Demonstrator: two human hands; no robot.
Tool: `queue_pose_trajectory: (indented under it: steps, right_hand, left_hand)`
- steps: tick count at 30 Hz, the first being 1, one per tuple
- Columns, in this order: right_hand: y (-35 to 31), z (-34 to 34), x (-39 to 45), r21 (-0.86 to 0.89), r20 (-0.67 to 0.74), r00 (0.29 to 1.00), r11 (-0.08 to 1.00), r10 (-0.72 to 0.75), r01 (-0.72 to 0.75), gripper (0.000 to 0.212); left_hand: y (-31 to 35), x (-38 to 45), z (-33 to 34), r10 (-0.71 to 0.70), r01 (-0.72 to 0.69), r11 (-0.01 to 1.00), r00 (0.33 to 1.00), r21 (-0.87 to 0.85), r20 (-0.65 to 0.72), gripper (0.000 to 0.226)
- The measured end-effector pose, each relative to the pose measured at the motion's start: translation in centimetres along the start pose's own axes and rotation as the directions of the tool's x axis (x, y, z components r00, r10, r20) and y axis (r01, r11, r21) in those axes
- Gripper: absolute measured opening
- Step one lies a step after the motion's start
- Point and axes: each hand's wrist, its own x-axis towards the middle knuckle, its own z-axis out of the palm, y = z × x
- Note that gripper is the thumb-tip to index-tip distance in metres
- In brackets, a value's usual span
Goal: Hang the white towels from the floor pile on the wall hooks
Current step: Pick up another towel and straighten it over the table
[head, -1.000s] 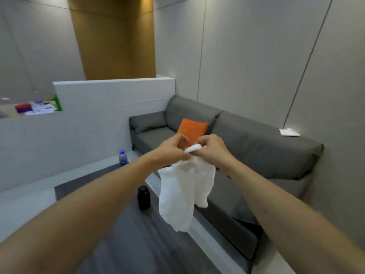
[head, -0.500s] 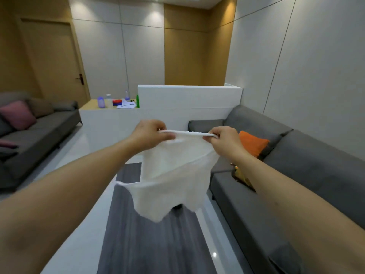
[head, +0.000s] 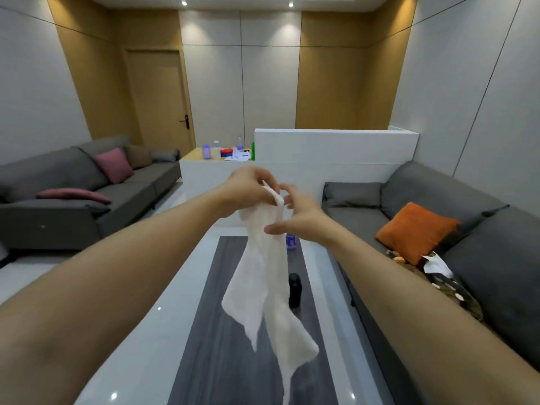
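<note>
A white towel (head: pixel 263 290) hangs in front of me at chest height, bunched at its top and trailing down over the floor. My left hand (head: pixel 248 190) pinches the towel's top corner. My right hand (head: pixel 298 217) is beside it with fingers spread; its thumb and fingertips touch the towel just below the top, with no firm grip showing. No wall hooks and no floor pile are in view.
A grey sofa (head: pixel 438 229) with an orange cushion (head: pixel 416 230) runs along the right, another grey sofa (head: pixel 73 194) along the left. A white partition (head: pixel 336 153) stands ahead. On the dark floor strip stand a black bottle (head: pixel 294 290) and a blue bottle (head: pixel 291 240).
The view swung left to face the room. The towel, stretched wide between both hands half a second ago, is now gathered at its top; my right hand has opened beside it.
</note>
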Motion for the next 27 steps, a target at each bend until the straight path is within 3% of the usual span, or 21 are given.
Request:
queue_pose_trajectory:
  steps: [3,6,8,12,14,18,22,25,27]
  right_hand:
    - [-1.0,0.8,0.5,0.168,0.012,1.000,0.986,-0.002,0.000,0.031]
    - [-0.3,0.8,1.1,0.250,-0.177,0.981,0.968,0.077,-0.031,0.008]
    - [0.2,1.0,1.5,0.423,-0.250,0.952,0.904,0.176,-0.056,0.010]
    - [0.2,1.6,2.9,0.684,-0.211,0.920,0.723,0.331,-0.103,0.029]
    - [-0.1,2.0,4.0,0.711,-0.210,0.913,0.696,0.350,-0.103,0.033]
    - [-0.6,3.7,6.2,0.714,-0.203,0.914,0.691,0.351,-0.107,0.033]
    - [1.0,4.1,9.0,0.672,-0.252,0.904,0.735,0.345,-0.094,0.031]
    - [2.8,4.0,12.0,0.656,-0.288,0.879,0.747,0.379,-0.107,0.030]
    - [4.2,3.9,14.4,0.617,-0.319,0.867,0.778,0.384,-0.118,0.022]
  left_hand:
    - [1.1,-0.6,1.0,-0.041,0.042,0.986,0.999,-0.163,0.011,0.042]
    - [-0.1,-1.3,1.6,-0.055,0.065,0.875,0.998,-0.479,0.036,0.079]
    - [-1.4,-1.9,2.0,-0.102,0.109,0.906,0.994,-0.410,0.039,0.095]
    - [-4.9,-3.3,3.8,-0.209,0.235,0.961,0.962,-0.143,0.178,0.109]
    - [-6.1,-3.5,4.6,-0.213,0.222,0.970,0.973,-0.099,0.092,0.098]
    - [-7.6,-2.6,4.6,-0.174,0.177,0.984,0.972,0.002,-0.156,0.034]
    - [-11.0,0.0,2.7,-0.195,0.209,0.973,0.971,0.095,-0.136,0.006]
    - [-15.1,3.2,0.9,-0.214,0.229,0.949,0.973,0.216,-0.088,0.032]
    - [-18.3,5.6,-0.7,-0.253,0.281,0.932,0.957,0.228,-0.142,0.030]
